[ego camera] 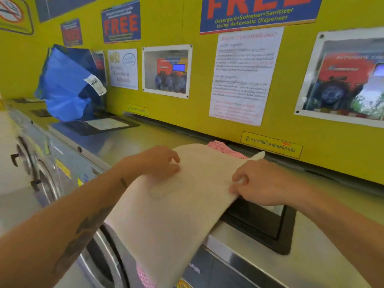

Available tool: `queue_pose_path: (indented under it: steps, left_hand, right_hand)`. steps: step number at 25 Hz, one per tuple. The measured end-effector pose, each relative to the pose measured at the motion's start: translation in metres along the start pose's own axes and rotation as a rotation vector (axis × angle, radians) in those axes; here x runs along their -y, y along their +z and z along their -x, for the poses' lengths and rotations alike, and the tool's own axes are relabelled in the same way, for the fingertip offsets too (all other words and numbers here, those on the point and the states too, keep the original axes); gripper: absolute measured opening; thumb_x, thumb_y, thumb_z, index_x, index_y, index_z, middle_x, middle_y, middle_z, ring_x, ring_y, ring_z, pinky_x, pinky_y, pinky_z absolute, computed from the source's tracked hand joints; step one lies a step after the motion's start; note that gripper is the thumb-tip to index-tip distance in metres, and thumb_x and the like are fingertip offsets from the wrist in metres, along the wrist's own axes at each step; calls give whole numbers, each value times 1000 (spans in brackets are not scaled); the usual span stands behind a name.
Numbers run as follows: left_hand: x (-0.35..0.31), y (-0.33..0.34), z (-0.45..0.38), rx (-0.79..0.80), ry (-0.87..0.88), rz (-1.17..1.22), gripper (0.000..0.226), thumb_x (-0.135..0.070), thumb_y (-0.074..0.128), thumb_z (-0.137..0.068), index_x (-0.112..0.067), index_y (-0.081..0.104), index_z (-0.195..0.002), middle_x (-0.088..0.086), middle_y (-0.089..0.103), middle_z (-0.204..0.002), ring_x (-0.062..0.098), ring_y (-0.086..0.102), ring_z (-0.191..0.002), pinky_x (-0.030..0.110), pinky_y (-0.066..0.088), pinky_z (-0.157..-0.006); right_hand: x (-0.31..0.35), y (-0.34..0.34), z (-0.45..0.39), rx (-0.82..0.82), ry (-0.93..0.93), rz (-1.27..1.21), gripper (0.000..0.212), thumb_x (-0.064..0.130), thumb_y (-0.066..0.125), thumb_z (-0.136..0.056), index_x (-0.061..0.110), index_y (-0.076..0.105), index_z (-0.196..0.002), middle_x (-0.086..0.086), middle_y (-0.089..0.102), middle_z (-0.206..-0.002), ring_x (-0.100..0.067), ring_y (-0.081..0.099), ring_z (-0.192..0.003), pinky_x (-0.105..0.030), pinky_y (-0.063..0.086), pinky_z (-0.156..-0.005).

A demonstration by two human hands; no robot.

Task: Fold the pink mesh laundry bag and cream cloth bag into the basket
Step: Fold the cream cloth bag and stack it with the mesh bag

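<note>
I note the cream woven cloth bag [172, 204] draped lengthwise over the steel machine top's [133, 142] front edge, right hand [264, 183] grip pinching its right edge, left hand [160, 163] flat and open upon it.

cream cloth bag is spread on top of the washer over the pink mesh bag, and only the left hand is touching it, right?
Not quite: in the head view both hands touch the cream cloth bag. The left hand presses it flat; the right hand pinches its edge. It does lie over the pink mesh bag.

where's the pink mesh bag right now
Mostly hidden under the cream cloth bag on the washer top; the pink mesh bag peeks out at the far edge by the yellow wall.
</note>
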State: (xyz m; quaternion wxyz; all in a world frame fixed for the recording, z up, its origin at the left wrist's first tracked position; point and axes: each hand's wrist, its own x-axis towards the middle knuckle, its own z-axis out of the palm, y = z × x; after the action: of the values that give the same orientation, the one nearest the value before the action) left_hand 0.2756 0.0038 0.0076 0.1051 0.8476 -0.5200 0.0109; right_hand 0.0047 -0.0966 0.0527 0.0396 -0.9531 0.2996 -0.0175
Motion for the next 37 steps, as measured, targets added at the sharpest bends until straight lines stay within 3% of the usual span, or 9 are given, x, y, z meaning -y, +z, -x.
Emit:
queue_pose_path:
  steps: [2, 6, 12, 15, 19, 23, 27, 31, 37]
  left_hand:
    - [7, 4, 4, 126, 12, -6, 45, -52, 46, -92, -33, 56, -132, -2, 50, -140, 23, 46, -129, 44, 36, -111]
    - [20, 9, 21, -89, 128, 103, 29, -30, 49, -97, -30, 63, -123, -3, 57, -131, 19, 50, -122, 34, 38, -106]
    - [34, 3, 77, -373, 323, 221, 26, -8, 54, -91, -25, 70, -103, -5, 58, -93, 14, 57, -83, 38, 50, -77]
    - [46, 17, 114, -394, 374, 109, 47, 1, 48, -78, -22, 67, -115, -1, 58, -105, 20, 57, -93, 41, 49, -81]
    - [72, 53, 153, -260, 267, -51, 93, -7, 53, -66, -27, 26, -152, -1, 27, -158, 19, 24, -146, 48, 28, -114]
    - [77, 92, 162, -194, 240, -245, 123, -37, 72, -69, -20, -15, -154, 10, -23, -162, 28, -18, -150, 64, 9, -117]
    - [61, 113, 164, -272, 258, -200, 129, -64, 70, -67, -12, -9, -155, 25, -15, -161, 41, -13, -149, 70, 11, -113]
    - [32, 120, 162, -469, 236, -16, 109, -52, 67, -75, -19, 2, -156, 24, -2, -162, 40, -6, -150, 71, 13, -112]
    - [7, 62, 155, -623, 409, 161, 43, -27, 71, -77, -26, 61, -119, -4, 66, -120, 15, 61, -117, 50, 44, -100]
  right_hand:
    - [8, -2, -5, 2, 5, 19, 29, 48, 57, -85, 28, 75, -96, 8, 73, -99, -12, 65, -84, -38, 57, -79]
    - [35, 1, 3, -149, 17, 303, 38, 54, 47, -87, 38, 62, -118, 3, 57, -116, -22, 53, -107, -38, 49, -86]
    - [98, 42, 23, 208, -479, 132, 103, 64, 61, -77, 41, -8, -149, 6, 1, -156, -27, -1, -146, -56, 13, -117]
    - [108, 83, 17, 57, -527, 447, 129, 44, 77, -65, 38, -23, -146, -12, -19, -156, -45, -15, -145, -71, 4, -108]
    - [119, 99, 11, -110, -523, 529, 116, 34, 78, -68, 28, -4, -150, -24, -6, -156, -53, 3, -141, -70, 19, -102]
    - [125, 94, 7, -126, -547, 482, 68, 32, 61, -79, 26, 32, -140, -19, 6, -155, -49, 11, -141, -65, 27, -102]
    - [113, 71, 9, 44, -531, 60, 58, 34, 45, -75, 39, 50, -132, 4, 24, -150, -25, 31, -135, -46, 36, -106]
    - [79, 53, 6, 67, -525, -475, 46, 31, 47, -73, 42, 70, -111, 19, 50, -130, -4, 51, -118, -32, 42, -102]
    - [8, 43, 28, -51, -611, -627, 39, 33, 58, -77, 52, 68, -109, 28, 48, -129, 2, 43, -129, -19, 33, -102]
